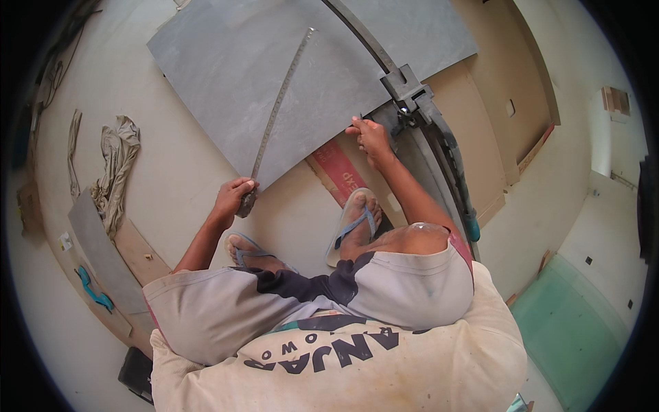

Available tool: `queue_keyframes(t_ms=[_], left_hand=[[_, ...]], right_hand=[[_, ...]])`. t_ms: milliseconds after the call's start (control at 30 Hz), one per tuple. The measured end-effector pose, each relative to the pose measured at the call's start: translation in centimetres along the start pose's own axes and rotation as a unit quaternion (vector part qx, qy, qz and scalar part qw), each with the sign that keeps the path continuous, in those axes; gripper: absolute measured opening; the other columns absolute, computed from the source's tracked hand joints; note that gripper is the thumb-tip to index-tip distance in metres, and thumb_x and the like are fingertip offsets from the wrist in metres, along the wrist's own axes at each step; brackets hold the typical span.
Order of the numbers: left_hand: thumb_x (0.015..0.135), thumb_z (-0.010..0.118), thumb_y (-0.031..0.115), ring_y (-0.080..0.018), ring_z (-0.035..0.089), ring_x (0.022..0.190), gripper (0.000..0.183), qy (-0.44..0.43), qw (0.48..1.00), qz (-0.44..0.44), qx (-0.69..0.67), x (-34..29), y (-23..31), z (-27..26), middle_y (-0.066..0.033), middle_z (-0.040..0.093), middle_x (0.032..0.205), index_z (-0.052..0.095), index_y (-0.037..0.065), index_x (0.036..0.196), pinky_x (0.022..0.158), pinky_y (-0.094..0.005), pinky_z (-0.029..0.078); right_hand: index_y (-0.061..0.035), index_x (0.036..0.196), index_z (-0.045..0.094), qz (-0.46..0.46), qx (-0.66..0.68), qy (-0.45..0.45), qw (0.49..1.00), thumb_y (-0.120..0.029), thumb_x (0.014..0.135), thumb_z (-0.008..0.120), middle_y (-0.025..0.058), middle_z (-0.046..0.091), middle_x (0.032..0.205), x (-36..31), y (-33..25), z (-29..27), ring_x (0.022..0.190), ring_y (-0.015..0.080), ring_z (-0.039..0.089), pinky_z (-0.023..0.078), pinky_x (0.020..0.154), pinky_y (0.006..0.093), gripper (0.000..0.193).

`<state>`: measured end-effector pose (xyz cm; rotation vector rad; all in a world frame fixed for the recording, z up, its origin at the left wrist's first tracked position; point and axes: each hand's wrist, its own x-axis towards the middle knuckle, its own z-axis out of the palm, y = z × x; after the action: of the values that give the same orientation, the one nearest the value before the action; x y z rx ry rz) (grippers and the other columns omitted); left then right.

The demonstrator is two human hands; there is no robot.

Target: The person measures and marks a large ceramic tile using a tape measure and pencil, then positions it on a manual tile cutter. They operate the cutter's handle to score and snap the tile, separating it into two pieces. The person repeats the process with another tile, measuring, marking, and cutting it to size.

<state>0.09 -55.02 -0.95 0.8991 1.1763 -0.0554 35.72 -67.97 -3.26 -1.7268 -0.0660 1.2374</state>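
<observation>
My left hand [233, 200] is closed round the case of a tape measure [248, 204] near the tile's near corner. The metal tape blade [280, 100] runs out from it, slanting away across a large grey tile [226, 75]. My right hand [372, 142] is closed in a pinch at the tile's near edge; a small dark tip shows by the fingers, too small to name. Just right of that hand stands a long manual tile cutter [406, 89], its rail crossing over the tile and its lever handle [472, 225] pointing back toward my right knee.
Flattened cardboard [473, 117] lies under the tile and cutter, with a red printed strip [336, 168] by my right foot. Leftward are a crumpled cloth [118, 161], a grey tile offcut [103, 230] and a teal handled tool [93, 290]. A greenish glass-like sheet [570, 329] lies at right.
</observation>
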Motion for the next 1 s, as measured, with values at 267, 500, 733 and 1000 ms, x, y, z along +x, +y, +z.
queue_keyframes(t_ms=[267,500,733,1000], left_hand=[[0.095,0.061,0.022,-0.0092,0.058,0.066,0.021,0.013,0.999,0.030,0.019,1.0,-1.7,-1.9,-0.0017,0.064,0.078,0.070,0.003,0.097,0.058,-0.0252,0.046],[0.094,0.061,0.022,-0.0082,0.056,0.068,0.022,0.032,0.997,0.033,0.054,-0.5,-0.6,-4.2,-0.0003,0.064,0.079,0.070,0.002,0.093,0.060,-0.0245,0.045],[0.092,0.060,0.021,-0.0084,0.053,0.062,0.022,0.042,0.993,0.053,0.092,0.0,-1.0,-6.5,0.0006,0.062,0.075,0.070,0.002,0.091,0.056,-0.0249,0.043],[0.086,0.059,0.021,-0.0102,0.054,0.062,0.023,0.087,0.953,0.040,0.287,-2.5,1.0,-6.4,-0.0011,0.061,0.068,0.069,0.001,0.080,0.058,-0.0271,0.043]], right_hand=[[-0.0092,0.086,0.058,-0.007,0.019,0.003,1.000,-0.030,0.095,0.065,-0.0049,0.051,0.070,1.1,2.8,2.0,0.050,0.0024,0.036,0.028,0.041,0.0203,0.024],[-0.0081,0.087,0.057,0.008,0.010,-0.021,1.000,-0.027,0.097,0.062,-0.0033,0.053,0.072,-0.2,3.8,4.3,0.051,0.0018,0.037,0.027,0.040,0.0199,0.022],[-0.0076,0.082,0.056,0.010,0.020,-0.024,0.999,-0.028,0.096,0.064,-0.0012,0.056,0.071,-0.7,3.9,6.4,0.050,0.0017,0.037,0.030,0.040,0.0206,0.026],[-0.0100,0.086,0.062,0.022,-0.052,0.012,0.998,-0.038,0.096,0.061,-0.0058,0.053,0.066,-2.4,1.4,4.7,0.050,0.0028,0.040,0.031,0.042,0.0214,0.029]])
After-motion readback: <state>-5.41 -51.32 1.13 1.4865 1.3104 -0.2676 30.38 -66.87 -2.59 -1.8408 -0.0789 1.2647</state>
